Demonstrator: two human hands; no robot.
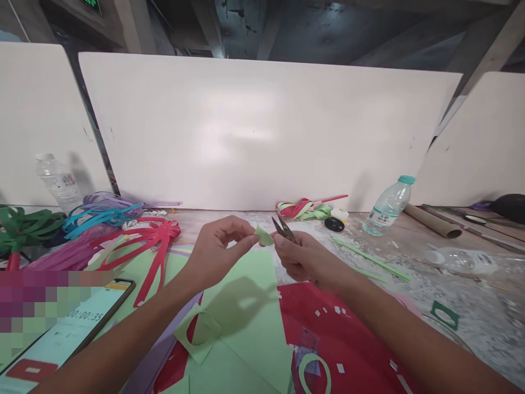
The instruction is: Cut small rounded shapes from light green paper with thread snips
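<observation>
Between its thumb and fingertips, my left hand (219,251) pinches a small curved piece of light green paper (263,236). My right hand (305,257) is closed around a pair of scissors (285,229), whose dark blades point up and to the left, slightly apart. The right fingertips meet the right edge of the paper piece; I cannot tell if they grip it too. Below the hands lie light green paper sheets (246,273), a green square with a round cut-out (200,350) and a green paper ring (302,372).
Red paper (348,328) with white scraps lies at the lower right. A phone (82,323) rests at the left, near red paper strips (158,241). A tilted bottle (388,208), a lying bottle (471,261) and a cardboard tube (432,221) are at the right. White panels (266,137) stand behind.
</observation>
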